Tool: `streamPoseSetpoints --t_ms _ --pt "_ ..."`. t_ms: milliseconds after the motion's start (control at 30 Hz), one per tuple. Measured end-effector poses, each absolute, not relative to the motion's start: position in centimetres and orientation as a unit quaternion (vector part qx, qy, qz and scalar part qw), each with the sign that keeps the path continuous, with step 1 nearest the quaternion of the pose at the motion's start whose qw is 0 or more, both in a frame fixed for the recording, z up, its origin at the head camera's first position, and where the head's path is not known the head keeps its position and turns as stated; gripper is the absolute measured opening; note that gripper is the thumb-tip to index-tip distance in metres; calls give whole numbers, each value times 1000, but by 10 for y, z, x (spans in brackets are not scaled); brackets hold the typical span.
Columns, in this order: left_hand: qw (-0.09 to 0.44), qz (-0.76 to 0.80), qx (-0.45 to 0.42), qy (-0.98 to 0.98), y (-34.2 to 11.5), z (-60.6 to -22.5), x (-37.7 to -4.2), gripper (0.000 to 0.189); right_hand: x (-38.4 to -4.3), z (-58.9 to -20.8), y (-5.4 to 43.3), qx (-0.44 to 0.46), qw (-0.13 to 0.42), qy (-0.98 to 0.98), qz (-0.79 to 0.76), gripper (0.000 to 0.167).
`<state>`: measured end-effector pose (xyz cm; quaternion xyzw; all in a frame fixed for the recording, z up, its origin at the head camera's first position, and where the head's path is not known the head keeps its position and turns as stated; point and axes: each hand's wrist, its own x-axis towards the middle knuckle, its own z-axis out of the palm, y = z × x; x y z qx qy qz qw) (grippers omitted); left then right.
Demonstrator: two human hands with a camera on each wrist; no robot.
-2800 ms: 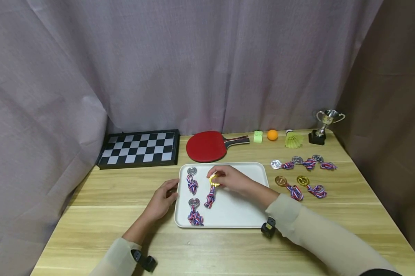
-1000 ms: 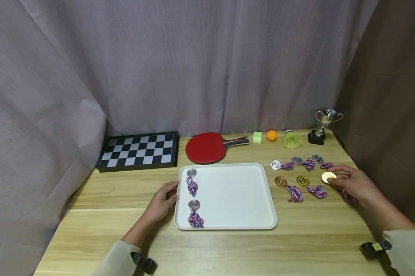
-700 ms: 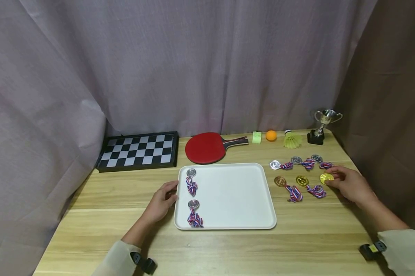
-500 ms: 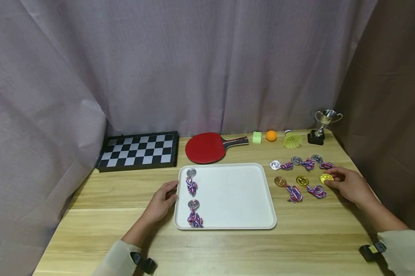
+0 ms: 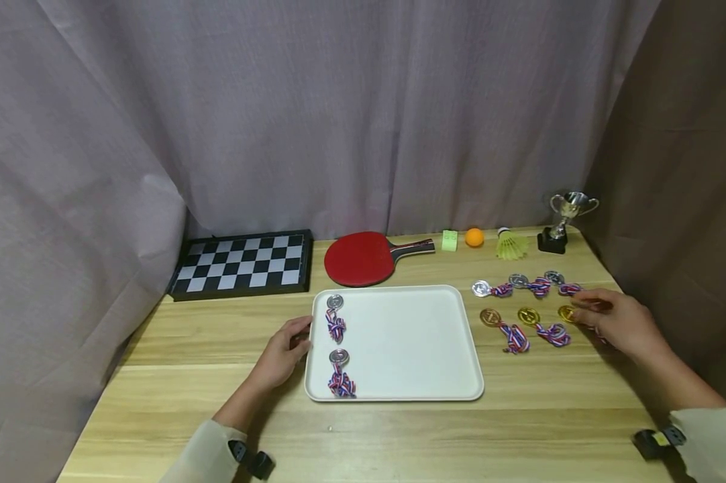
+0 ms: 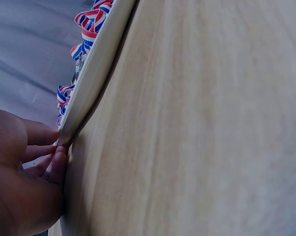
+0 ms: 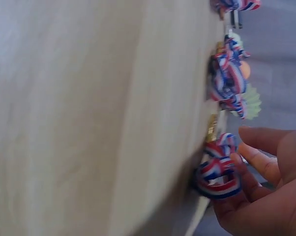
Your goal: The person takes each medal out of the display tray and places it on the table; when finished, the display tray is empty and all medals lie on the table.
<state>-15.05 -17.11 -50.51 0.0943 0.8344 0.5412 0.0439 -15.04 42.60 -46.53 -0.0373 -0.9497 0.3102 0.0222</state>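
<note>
My left hand (image 5: 283, 354) rests against the left side of a white tray (image 5: 411, 342), its fingertips and thumb touching the rim. Two silver medals (image 5: 335, 302) with red, white and blue ribbons lie on the tray's left part. On the table at the right, my right hand (image 5: 625, 322) hovers over a gold medal (image 5: 566, 313), fingers extended and loosely apart. In the right wrist view that medal's bunched ribbon (image 7: 219, 172) lies on the wood beside the fingers. Left of it sit another gold medal (image 5: 529, 316) and a bronze-coloured medal (image 5: 490, 317).
Several silver medals (image 5: 480, 288) form a row behind the gold ones. Along the back stand a chessboard (image 5: 242, 265), a red table tennis bat (image 5: 359, 259), a green block (image 5: 449, 241), an orange ball (image 5: 474, 237), a yellow shuttlecock (image 5: 510, 244) and a trophy cup (image 5: 565, 221).
My right hand carried the gold medal from the tray to the right end of the front medal row. It set the medal down, and its fingers have now loosened. The left hand stayed.
</note>
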Motion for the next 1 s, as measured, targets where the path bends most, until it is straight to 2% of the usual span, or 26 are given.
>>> streamPoseSetpoints --t_ms 133,333,633,1000 --pt "46 543 95 833 -171 -504 -151 48 -146 -448 415 -16 33 -953 299 45" --pt "49 540 92 835 -171 -503 -151 49 -143 -433 376 36 41 -947 317 38" --pt "48 543 93 833 -171 -506 -150 48 -143 -422 304 100 -28 -921 376 37" --pt "45 545 89 832 -170 -505 -149 48 -148 -432 226 149 -127 -873 448 34"
